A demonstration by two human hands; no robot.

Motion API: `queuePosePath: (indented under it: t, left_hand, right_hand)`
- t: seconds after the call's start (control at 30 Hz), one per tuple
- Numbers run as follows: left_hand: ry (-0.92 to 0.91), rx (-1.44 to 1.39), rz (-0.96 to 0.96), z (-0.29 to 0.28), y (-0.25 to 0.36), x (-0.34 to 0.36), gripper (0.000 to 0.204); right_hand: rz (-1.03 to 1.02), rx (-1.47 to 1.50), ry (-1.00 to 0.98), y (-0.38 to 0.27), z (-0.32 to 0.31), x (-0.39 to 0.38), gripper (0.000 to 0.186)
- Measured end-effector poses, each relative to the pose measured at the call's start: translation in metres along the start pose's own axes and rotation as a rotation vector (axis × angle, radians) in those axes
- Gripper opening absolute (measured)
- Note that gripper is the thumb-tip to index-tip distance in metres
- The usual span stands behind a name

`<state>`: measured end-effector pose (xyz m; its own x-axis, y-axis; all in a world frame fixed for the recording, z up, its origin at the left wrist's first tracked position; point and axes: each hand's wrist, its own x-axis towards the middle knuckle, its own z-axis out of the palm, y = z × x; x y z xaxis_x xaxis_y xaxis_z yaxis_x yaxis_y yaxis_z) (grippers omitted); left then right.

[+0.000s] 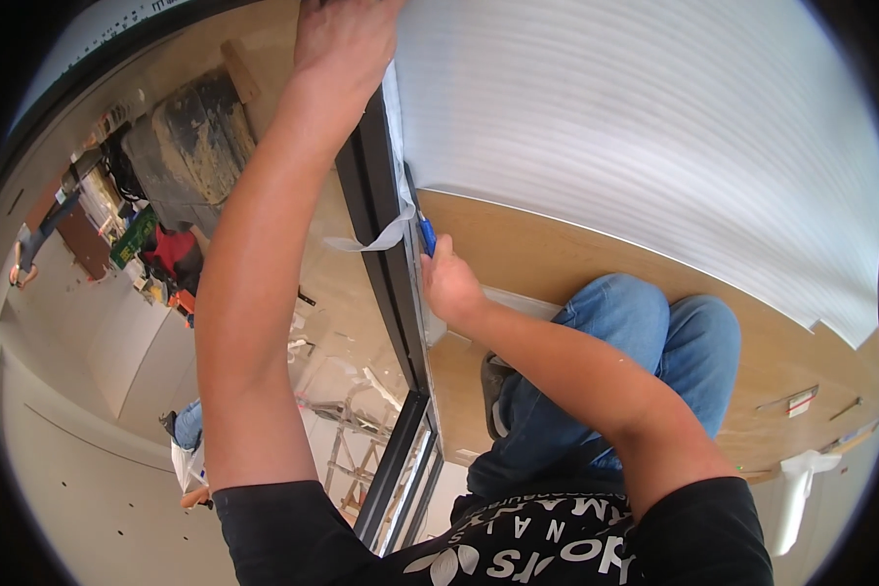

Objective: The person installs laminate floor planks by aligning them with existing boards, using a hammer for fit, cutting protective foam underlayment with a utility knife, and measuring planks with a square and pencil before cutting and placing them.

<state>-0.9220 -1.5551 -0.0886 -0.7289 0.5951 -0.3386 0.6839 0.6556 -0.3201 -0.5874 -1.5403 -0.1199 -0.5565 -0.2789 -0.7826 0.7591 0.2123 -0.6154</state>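
A slim blue tool, apparently a utility knife [427,234], is gripped in my closed right hand [449,281]. Its tip meets the edge of a dark window frame [369,181], where a pale strip [391,234] curls loose and hangs over the frame. My left hand [347,39] reaches far up along the same frame, at the top edge of the view. Its fingers are mostly cut off there, so their grip is hidden. A ribbed, translucent white sheet [635,107] covers the area right of the frame.
My bent knees in jeans [615,322] are over a wooden board [781,361]. A white T-shaped piece [801,498] and small tools lie at the right. Beyond the frame are a stepladder [347,444], a red bag [173,252] and other people [188,430].
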Motion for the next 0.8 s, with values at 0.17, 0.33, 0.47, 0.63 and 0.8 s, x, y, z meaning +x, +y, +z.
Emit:
queuePosePath:
  t: [0.17, 0.33, 0.47, 0.63, 0.8]
  left_hand:
    - [0.077, -0.035, 0.018, 0.009, -0.004, -0.003, 0.061]
    - [0.019, -0.027, -0.011, 0.005, 0.001, 0.001, 0.061]
    - [0.023, -0.073, 0.004, 0.010, -0.005, -0.003, 0.062]
    - [0.053, -0.102, 0.031, -0.002, -0.003, -0.008, 0.064]
    - [-0.116, 0.134, -0.092, -0.035, 0.060, -0.039, 0.077]
  right_hand:
    - [0.069, 0.023, -0.089, -0.005, 0.004, -0.001, 0.028]
    - [0.108, 0.024, -0.088, -0.008, -0.012, 0.007, 0.028]
    - [0.103, 0.005, -0.102, -0.022, -0.026, 0.001, 0.030]
    - [0.069, -0.002, -0.075, -0.033, -0.039, -0.010, 0.034]
    - [0.127, -0.043, -0.165, -0.039, -0.069, -0.006, 0.036]
